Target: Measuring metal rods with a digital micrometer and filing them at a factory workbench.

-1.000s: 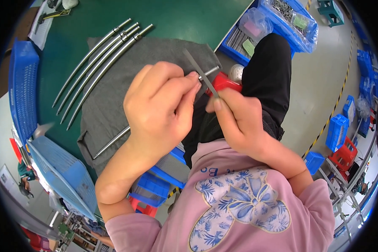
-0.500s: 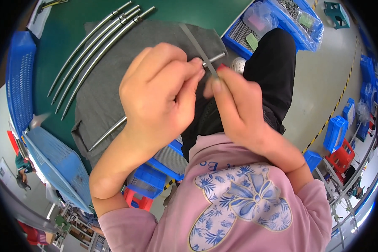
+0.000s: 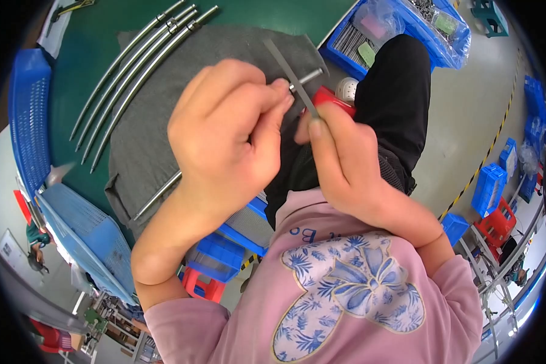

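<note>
Left hand (image 3: 224, 133): fingers closed around a thin metal rod (image 3: 306, 77), its end poking out past the fingertips.
Right hand (image 3: 340, 151): pinches a flat grey file (image 3: 288, 73) laid across the rod's end.
Below: grey cloth (image 3: 145, 133), three long curved rods (image 3: 133, 67) on the green table (image 3: 79, 73).

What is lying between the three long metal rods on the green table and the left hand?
In the head view, a grey cloth fills the stretch between the metal rods and the left hand.

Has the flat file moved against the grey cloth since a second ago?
Cannot tell: the flat file stays over the grey cloth, but the head camera itself shifted.
</note>
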`<state>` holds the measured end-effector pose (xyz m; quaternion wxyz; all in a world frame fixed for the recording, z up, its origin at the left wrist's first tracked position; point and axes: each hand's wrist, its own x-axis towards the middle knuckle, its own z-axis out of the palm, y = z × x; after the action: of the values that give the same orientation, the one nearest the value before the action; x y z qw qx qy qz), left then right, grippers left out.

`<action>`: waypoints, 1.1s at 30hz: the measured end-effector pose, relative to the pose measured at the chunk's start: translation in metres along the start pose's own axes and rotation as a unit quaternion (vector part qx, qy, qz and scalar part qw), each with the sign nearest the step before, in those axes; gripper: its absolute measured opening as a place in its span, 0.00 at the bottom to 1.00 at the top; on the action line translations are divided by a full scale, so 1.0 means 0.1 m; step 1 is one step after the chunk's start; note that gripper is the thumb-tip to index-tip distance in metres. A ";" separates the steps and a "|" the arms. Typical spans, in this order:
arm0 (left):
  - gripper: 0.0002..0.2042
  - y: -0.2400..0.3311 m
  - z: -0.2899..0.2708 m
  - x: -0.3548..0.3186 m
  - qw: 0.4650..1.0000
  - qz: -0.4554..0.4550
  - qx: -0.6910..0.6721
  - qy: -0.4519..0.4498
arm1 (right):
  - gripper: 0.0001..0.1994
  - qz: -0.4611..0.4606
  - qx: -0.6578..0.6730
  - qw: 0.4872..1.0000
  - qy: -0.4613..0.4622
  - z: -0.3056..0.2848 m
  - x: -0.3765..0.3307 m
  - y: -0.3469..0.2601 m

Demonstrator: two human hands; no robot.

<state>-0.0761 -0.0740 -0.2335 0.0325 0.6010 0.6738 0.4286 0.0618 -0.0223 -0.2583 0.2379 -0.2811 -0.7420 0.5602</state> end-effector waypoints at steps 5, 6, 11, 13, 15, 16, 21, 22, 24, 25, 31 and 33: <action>0.08 -0.01 -0.01 0.01 1.000 0.003 0.005 0.008 | 0.03 -0.010 -0.005 1.000 -0.007 -0.02 0.09 -0.02; 0.08 0.00 -0.01 0.00 1.000 0.006 0.004 0.005 | 0.04 0.009 0.011 1.000 -0.006 -0.01 0.10 -0.06; 0.07 0.00 -0.02 -0.01 1.000 -0.003 0.008 -0.001 | 0.04 0.094 0.039 0.994 -0.042 -0.03 -0.03 -0.08; 0.07 0.02 -0.01 -0.02 1.000 -0.004 0.009 0.001 | 0.04 0.041 0.050 0.998 -0.006 0.01 0.07 -0.08; 0.07 0.02 -0.02 -0.01 1.000 -0.005 0.013 0.010 | 0.04 0.040 0.056 0.998 -0.008 -0.01 -0.02 -0.08; 0.07 0.02 -0.01 -0.01 1.000 -0.005 0.013 0.011 | 0.05 0.061 0.041 0.997 -0.029 -0.06 -0.06 -0.10; 0.07 0.01 0.00 -0.01 1.000 -0.012 0.016 0.006 | 0.05 0.039 0.053 0.998 -0.013 -0.13 0.07 -0.18; 0.07 0.01 -0.01 -0.01 1.000 -0.012 0.015 0.007 | 0.06 0.066 0.059 0.996 0.011 -0.23 0.02 -0.26; 0.06 0.03 -0.04 -0.01 1.000 -0.009 0.021 -0.007 | 0.11 0.036 0.074 0.997 0.009 -0.47 -0.03 -0.27; 0.05 0.03 -0.06 -0.01 0.999 -0.004 0.025 -0.025 | 0.12 0.010 0.097 0.994 0.041 -0.49 -0.03 -0.21; 0.07 0.01 -0.04 0.01 1.000 -0.004 0.014 -0.008 | 0.16 -0.067 0.038 0.997 0.032 -0.35 -0.08 -0.14; 0.07 0.00 -0.04 0.01 1.000 -0.005 0.012 -0.008 | 0.15 -0.108 -0.023 0.994 0.003 -0.33 -0.09 -0.14</action>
<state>-0.0780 -0.0752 -0.2307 0.0328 0.6018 0.6816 0.4151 0.0881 -0.0086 -0.2364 0.2929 -0.2070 -0.7797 0.5132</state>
